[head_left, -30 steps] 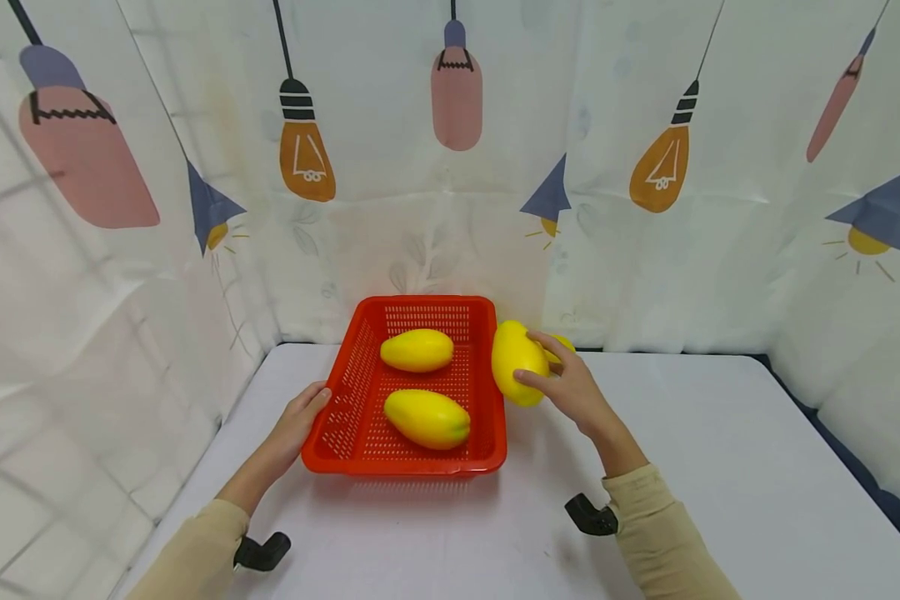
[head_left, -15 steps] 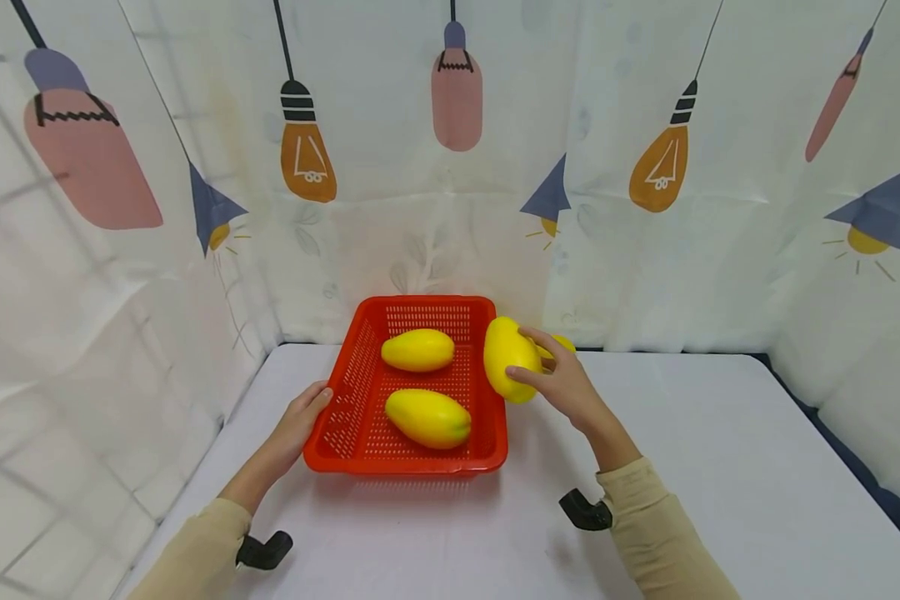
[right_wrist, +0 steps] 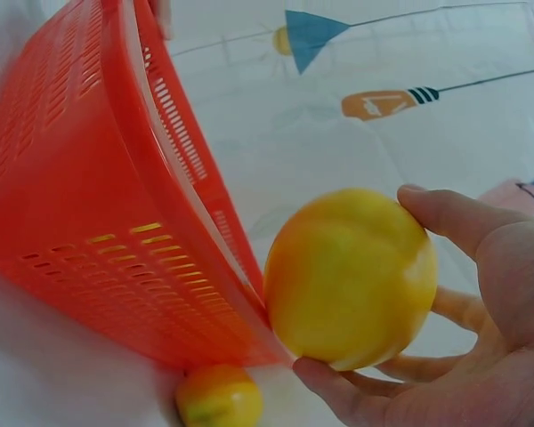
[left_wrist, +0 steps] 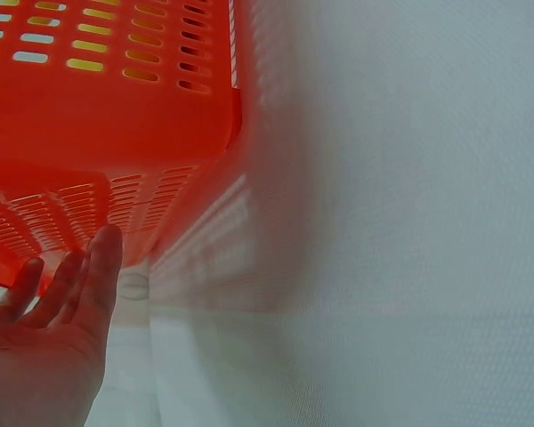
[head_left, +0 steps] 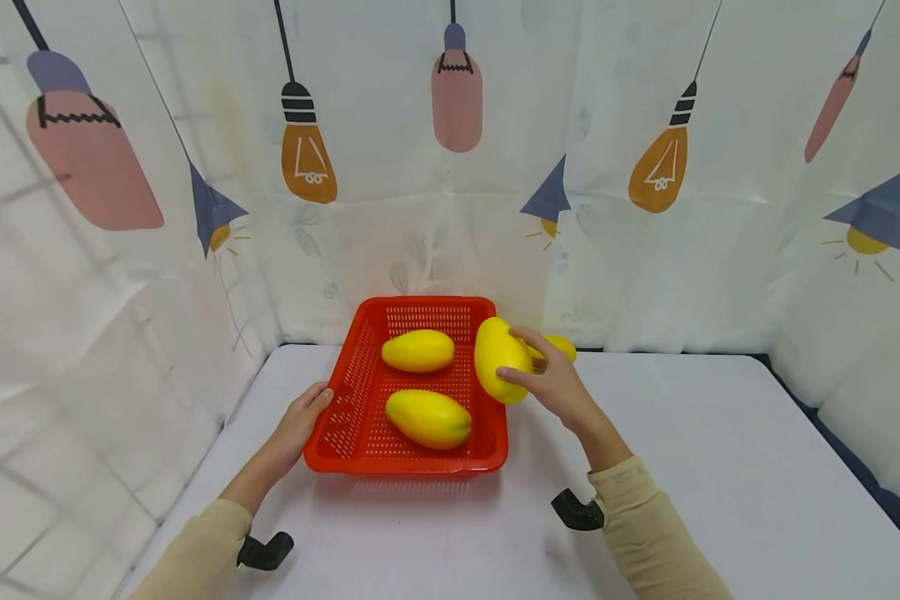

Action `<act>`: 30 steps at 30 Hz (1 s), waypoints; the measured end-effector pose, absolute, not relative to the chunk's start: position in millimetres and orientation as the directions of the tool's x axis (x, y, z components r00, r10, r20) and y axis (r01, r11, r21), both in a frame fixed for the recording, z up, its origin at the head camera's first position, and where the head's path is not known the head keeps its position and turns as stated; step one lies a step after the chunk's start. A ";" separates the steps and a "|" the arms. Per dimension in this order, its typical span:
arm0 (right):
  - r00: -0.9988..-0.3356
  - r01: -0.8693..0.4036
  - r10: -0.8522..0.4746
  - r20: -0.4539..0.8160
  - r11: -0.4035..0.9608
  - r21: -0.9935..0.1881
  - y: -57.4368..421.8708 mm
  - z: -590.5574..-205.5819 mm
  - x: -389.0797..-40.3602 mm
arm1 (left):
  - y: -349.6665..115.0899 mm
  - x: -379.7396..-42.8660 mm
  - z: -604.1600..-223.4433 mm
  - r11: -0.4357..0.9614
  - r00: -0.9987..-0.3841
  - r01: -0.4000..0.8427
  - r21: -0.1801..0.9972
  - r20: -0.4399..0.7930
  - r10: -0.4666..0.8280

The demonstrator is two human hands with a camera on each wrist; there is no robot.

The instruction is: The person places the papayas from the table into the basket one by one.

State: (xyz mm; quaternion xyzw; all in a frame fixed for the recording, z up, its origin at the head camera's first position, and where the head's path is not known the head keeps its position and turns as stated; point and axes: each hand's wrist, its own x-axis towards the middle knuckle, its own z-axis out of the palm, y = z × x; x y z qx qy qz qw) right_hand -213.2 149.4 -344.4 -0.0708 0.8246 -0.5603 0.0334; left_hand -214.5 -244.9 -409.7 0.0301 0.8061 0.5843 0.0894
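A red plastic basket [head_left: 407, 460] with slotted walls stands in the middle of the head view. Two yellow mangoes lie in it, a far mango [head_left: 417, 351] and a near mango [head_left: 428, 419]. At the basket's left side, my left hand [head_left: 297, 421] holds the rim; its fingers [left_wrist: 102, 267] lie along the outer wall in the left wrist view. My right hand [head_left: 558, 383] grips another mango [head_left: 501, 360], thumb and fingers spread round it, at the basket's right rim. In the right wrist view, this held mango [right_wrist: 351, 280] is against or very close to the rim.
One more mango [head_left: 564, 345] lies on the table to the right of the basket, partly hidden behind my right hand. A white table [head_left: 720, 467] extends to the right. Behind it hangs a patterned curtain [head_left: 450, 225].
My right hand has carried the mango a short way left, from beside the basket to over its right rim. The left hand and the basket stay almost still.
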 end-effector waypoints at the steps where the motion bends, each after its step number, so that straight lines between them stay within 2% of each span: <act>1: -0.987 -0.081 -0.156 0.026 0.359 -0.930 148.9 -344.8 -213.3 | -245.1 -214.7 -410.6 0.316 -0.982 -0.057 0.947 -0.109 0.152; 18: -0.982 -0.112 -0.182 0.044 0.378 -0.919 139.5 -350.8 -218.2 | -245.7 -216.5 -414.1 0.303 -0.983 -0.062 0.951 -0.111 0.147; 30: -0.984 -0.090 -0.177 0.030 0.340 -0.936 130.1 -354.2 -223.0 | -245.1 -216.5 -413.0 0.305 -0.982 -0.061 0.951 -0.111 0.152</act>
